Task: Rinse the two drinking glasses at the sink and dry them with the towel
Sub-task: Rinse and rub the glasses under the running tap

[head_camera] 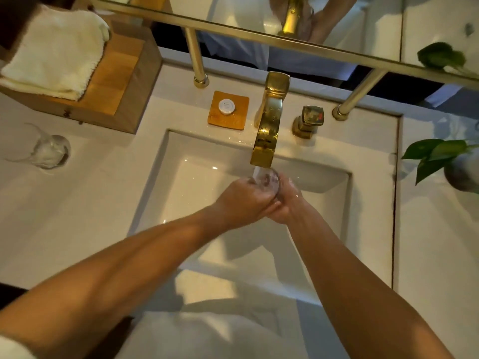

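Both my hands hold one clear drinking glass [267, 181] over the white sink basin [197, 187], right under the gold faucet spout [267, 130]. Water runs from the spout into the glass. My left hand [241, 200] wraps its left side and my right hand [287, 200] cups its right side. The second glass [49, 149] stands alone on the counter at the far left. A folded cream towel [51, 53] lies on a wooden box [121, 81] at the back left.
A gold tap handle [309, 120] sits right of the faucet. A wooden coaster with a small white round item [228, 110] lies behind the basin. A leafy plant in a vase [445, 159] stands at the right. A brass-framed mirror [259, 37] rises behind.
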